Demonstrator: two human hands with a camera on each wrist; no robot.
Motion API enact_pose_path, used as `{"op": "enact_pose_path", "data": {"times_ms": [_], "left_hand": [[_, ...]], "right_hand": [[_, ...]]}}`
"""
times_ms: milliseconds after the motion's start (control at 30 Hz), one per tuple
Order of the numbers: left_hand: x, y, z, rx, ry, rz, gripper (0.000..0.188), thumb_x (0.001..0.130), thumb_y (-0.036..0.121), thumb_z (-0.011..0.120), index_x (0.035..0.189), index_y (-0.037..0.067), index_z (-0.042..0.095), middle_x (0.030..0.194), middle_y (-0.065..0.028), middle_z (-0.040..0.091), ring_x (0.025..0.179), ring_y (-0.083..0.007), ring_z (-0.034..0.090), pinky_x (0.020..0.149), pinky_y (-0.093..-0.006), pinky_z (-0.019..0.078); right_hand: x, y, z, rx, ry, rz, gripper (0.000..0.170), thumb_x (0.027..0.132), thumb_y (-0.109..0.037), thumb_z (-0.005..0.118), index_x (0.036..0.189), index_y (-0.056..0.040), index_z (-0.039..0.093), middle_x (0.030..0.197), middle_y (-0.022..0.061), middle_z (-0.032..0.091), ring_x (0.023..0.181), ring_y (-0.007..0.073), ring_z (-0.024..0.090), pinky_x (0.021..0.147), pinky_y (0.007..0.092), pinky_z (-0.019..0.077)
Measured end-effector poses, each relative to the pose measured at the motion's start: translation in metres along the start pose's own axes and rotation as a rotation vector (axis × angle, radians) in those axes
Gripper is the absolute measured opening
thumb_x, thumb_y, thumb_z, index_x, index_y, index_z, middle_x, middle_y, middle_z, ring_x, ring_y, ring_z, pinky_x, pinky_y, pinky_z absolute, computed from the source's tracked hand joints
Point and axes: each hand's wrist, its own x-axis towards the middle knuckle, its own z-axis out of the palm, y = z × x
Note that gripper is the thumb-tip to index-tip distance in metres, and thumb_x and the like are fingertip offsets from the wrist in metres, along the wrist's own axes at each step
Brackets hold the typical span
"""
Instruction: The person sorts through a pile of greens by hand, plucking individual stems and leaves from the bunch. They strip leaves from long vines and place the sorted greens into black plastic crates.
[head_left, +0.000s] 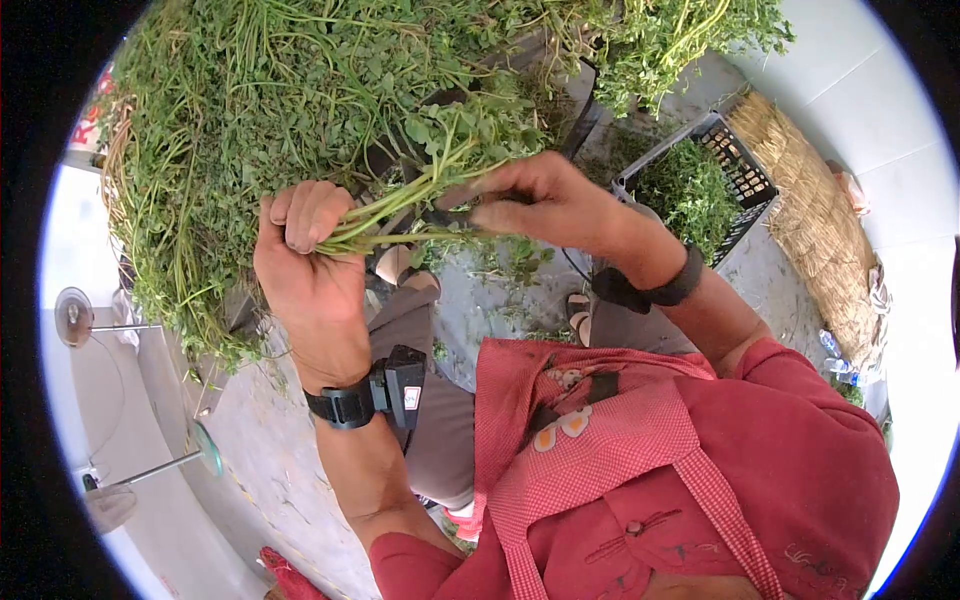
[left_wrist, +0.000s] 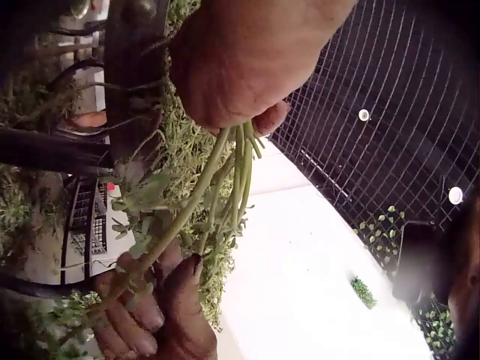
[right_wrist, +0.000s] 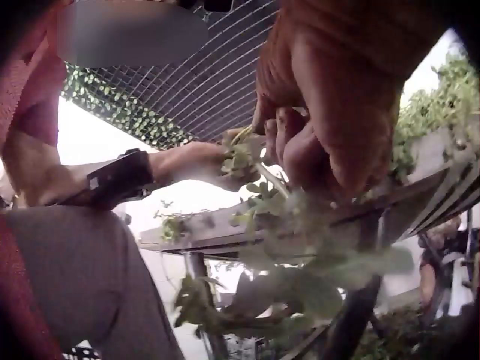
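A small bunch of leafy green stems stretches between the two hands. My left hand grips the bunch by its cut ends, fingers folded over them; in the left wrist view the stems fan out below that hand. The right hand is further along the bunch, toward its leaves. Its thumb and fingers pinch a stem in the left wrist view, where this hand appears below. In the right wrist view its curled fingers partly hide the stem, and blurred leaves hang beneath.
A large heap of the same greens covers the surface in front of me. To the right stands a dark plastic crate holding greens, beside a straw roll. Loose leaves lie on the grey floor near the feet.
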Motion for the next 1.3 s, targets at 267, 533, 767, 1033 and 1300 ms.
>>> {"op": "enact_pose_path", "data": {"times_ms": [267,533,767,1033,1300], "left_hand": [[-0.002,-0.014,0.002,-0.015,0.115,-0.011,0.034,0.097,0.021,0.031,0.066,0.008,0.034,0.055,-0.0014,0.027,0.047,-0.0123,0.028,0.047,-0.0271,0.0299],[-0.005,-0.004,0.003,0.062,-0.073,-0.114,0.034,0.098,0.023,0.031,0.068,0.008,0.036,0.054,0.0,0.027,0.043,-0.0107,0.026,0.04,-0.0258,0.0265],[-0.002,-0.006,-0.006,0.09,0.061,-0.091,0.036,0.098,0.027,0.03,0.069,0.007,0.036,0.055,-0.0003,0.028,0.048,-0.0117,0.028,0.044,-0.0256,0.0297],[0.0,-0.013,-0.009,0.131,0.1,-0.064,0.036,0.098,0.027,0.03,0.069,0.008,0.036,0.056,0.0005,0.026,0.05,-0.0116,0.028,0.048,-0.0261,0.0306],[0.0,-0.016,-0.009,0.204,0.159,-0.019,0.035,0.098,0.025,0.03,0.068,0.008,0.036,0.056,0.0013,0.026,0.05,-0.011,0.027,0.048,-0.0267,0.0294]], "right_hand": [[0.005,0.006,0.033,0.181,-0.004,0.155,0.035,0.083,-0.022,0.065,0.111,-0.0037,0.057,0.099,0.0064,0.062,0.093,0.0132,0.056,0.08,0.0273,0.0469],[-0.012,0.091,0.018,0.345,0.169,-0.206,0.041,0.087,-0.027,0.057,0.121,-0.0065,0.045,0.118,0.0061,0.05,0.108,0.0164,0.049,0.087,0.0305,0.0437],[-0.005,0.004,-0.055,0.54,0.147,-0.089,0.02,0.088,-0.024,0.059,0.081,-0.005,0.06,0.067,-0.0021,0.057,0.059,0.0096,0.056,0.053,0.021,0.0437],[-0.008,-0.025,-0.005,-0.799,0.127,-0.406,0.02,0.071,-0.018,0.069,0.091,-0.0125,0.066,0.076,0.0096,0.061,0.069,0.0308,0.059,0.058,0.0384,0.047],[-0.007,-0.02,-0.011,-0.983,0.094,-0.416,0.012,0.075,-0.019,0.063,0.083,-0.0095,0.064,0.072,0.0085,0.059,0.066,0.0304,0.059,0.057,0.0392,0.0466]]}}
